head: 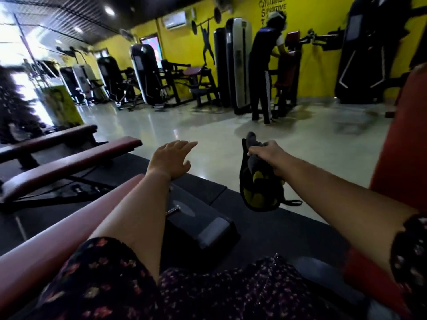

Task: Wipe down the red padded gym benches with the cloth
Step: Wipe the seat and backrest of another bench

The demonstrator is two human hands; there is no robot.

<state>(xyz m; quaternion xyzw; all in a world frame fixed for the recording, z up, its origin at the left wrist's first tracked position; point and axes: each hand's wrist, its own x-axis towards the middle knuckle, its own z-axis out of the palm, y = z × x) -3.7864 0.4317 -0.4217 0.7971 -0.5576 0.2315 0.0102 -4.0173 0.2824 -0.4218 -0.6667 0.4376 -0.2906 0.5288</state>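
Observation:
My right hand [265, 155] grips a dark grey and yellow cloth [258, 188], which hangs bunched below the fist above the black floor mat. My left hand [171, 160] reaches forward with fingers spread and relaxed, holding nothing. Under my left forearm runs a red padded bench [57, 239], slanting from the lower left toward the centre. Two more red padded benches lie to the left, a nearer bench [76, 162] and a farther bench [48, 139]. A tall red pad [402, 139] stands at the right edge.
A black metal bench base [198, 220] sits on the mat between my arms. Pale glossy floor [219, 135] stretches ahead. A person [263, 72] stands at a machine by the yellow wall, among several black weight machines [147, 72]. A dark tree [13, 107] is at far left.

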